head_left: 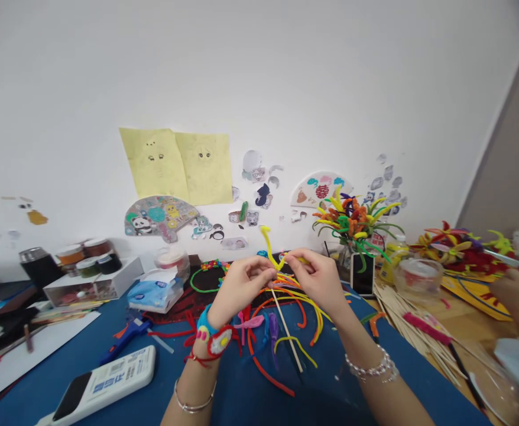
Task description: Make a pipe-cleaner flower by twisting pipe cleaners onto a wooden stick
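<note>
My left hand [247, 285] pinches the top of a thin wooden stick [286, 331], which slants down to the right below it. A yellow pipe cleaner [266, 241] rises from the stick's top end in a bent shape. Close beside it, my right hand [313, 280] has thumb and fingers pressed together on the yellow pipe cleaner's right part. Behind and below the hands lie several loose pipe cleaners [316, 319] in orange, yellow and red. A pink twisted piece [249, 321] and a purple one [273, 340] rest on the blue mat under my hands.
A blue glue gun [124, 341] and a white device [109, 381] lie at left, near a tissue pack [155, 291]. A pipe-cleaner bouquet [352, 219] stands behind a phone [362, 274]. Wooden sticks [414, 325] spread at right, where another person's hand [517, 299] shows.
</note>
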Action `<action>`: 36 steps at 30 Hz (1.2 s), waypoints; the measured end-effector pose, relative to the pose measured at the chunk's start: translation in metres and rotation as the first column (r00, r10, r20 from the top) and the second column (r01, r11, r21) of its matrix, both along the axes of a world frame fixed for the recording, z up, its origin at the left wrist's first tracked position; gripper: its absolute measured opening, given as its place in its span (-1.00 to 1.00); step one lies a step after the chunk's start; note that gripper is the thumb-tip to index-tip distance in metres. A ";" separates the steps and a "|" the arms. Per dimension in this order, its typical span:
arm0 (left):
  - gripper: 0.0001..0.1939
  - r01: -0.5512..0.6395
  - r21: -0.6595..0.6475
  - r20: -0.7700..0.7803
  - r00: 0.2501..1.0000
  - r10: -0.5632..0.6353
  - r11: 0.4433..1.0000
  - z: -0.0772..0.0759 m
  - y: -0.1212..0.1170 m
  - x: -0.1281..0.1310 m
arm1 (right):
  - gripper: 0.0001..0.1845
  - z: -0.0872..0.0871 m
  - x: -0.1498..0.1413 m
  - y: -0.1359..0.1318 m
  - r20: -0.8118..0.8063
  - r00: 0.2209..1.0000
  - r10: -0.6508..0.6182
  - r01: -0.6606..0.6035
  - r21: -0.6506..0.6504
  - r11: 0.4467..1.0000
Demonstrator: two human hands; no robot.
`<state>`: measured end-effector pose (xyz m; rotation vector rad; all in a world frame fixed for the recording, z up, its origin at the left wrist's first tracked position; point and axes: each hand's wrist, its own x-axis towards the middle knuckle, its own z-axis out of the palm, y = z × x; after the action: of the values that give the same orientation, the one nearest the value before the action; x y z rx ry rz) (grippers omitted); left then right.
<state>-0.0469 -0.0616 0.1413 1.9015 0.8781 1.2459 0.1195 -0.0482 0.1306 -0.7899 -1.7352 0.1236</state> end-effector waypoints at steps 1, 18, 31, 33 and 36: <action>-0.78 -0.028 0.016 -0.001 1.000 0.028 0.999 -0.001 0.001 -0.001 | -0.76 0.001 0.000 0.001 -0.011 1.000 0.008 -0.009 -0.032 0.999; -0.78 -0.444 0.335 -0.141 0.849 0.510 0.831 -0.019 0.038 -0.022 | -0.76 0.004 0.003 -0.007 0.081 0.980 0.179 -0.149 -0.290 0.945; -0.81 -0.188 0.355 -0.154 0.954 0.256 0.916 -0.006 0.008 0.006 | -0.77 0.003 0.008 0.009 -0.167 0.904 0.393 -0.427 -0.384 0.819; -0.79 -0.144 0.333 -0.151 0.967 0.204 0.932 -0.005 0.007 0.006 | -0.70 0.004 0.008 0.009 -0.176 0.893 0.414 -0.449 -0.391 0.803; -0.80 -0.106 0.288 -0.162 0.974 0.157 0.952 -0.006 0.003 0.009 | -0.64 0.004 0.009 0.012 -0.205 0.893 0.402 -0.451 -0.396 0.800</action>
<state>-0.0381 -0.0584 0.1357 2.2404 0.9816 1.3473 0.1280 -0.0365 0.1342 -0.6722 -1.7760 0.8781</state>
